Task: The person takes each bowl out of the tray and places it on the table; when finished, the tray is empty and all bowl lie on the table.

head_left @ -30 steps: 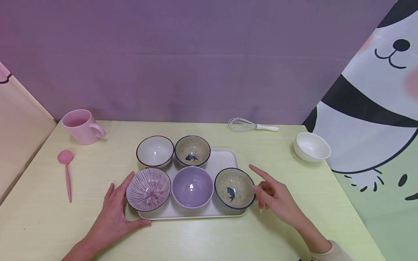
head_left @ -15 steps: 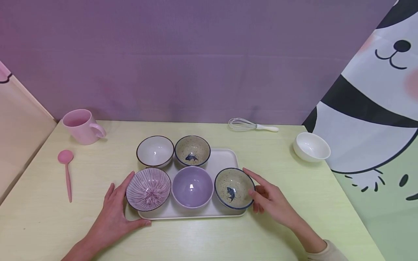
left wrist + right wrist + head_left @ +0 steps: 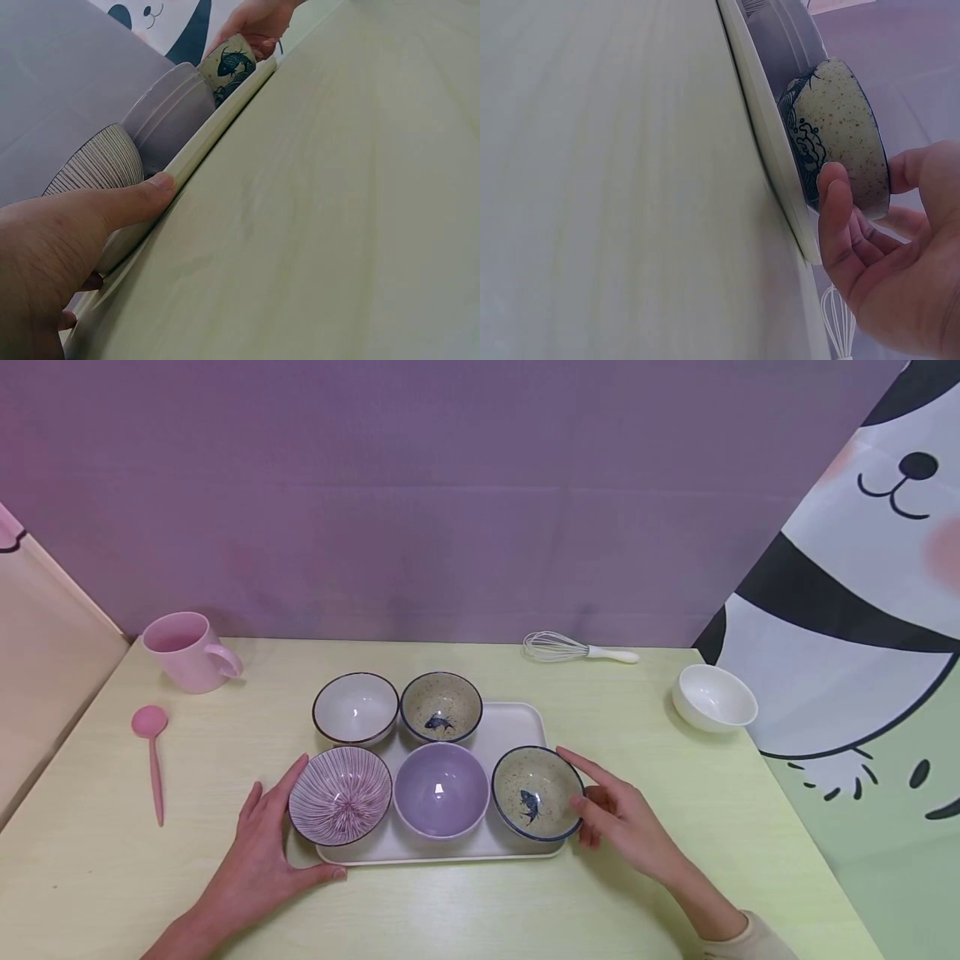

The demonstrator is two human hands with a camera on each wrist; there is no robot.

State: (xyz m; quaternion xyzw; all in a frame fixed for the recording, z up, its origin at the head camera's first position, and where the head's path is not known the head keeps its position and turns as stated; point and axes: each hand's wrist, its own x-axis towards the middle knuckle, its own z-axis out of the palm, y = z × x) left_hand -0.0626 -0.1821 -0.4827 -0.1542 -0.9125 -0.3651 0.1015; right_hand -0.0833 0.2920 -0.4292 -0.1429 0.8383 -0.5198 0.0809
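A white tray (image 3: 517,722) carries several bowls. My left hand (image 3: 255,868) holds the tray's front left corner, its thumb lying along the front edge in the left wrist view; the other fingers are partly hidden. Nearest to it is a bowl with purple stripes (image 3: 341,795). A plain purple bowl (image 3: 441,789) stands in the middle of the front row. On the right end, my right hand (image 3: 626,822) grips the rim of a speckled fish bowl (image 3: 536,793), thumb over the rim, other fingers against its outer wall (image 3: 844,124).
Behind the front row are a white dark-rimmed bowl (image 3: 356,708) and another speckled fish bowl (image 3: 441,706). A pink mug (image 3: 187,652) and pink spoon (image 3: 150,722) are at left. A whisk (image 3: 555,646) lies at the back, a white bowl (image 3: 715,697) at right.
My right hand has shifted slightly left, and its index finger and thumb have come onto the fish bowl's rim. The left hand and the bowls look the same.
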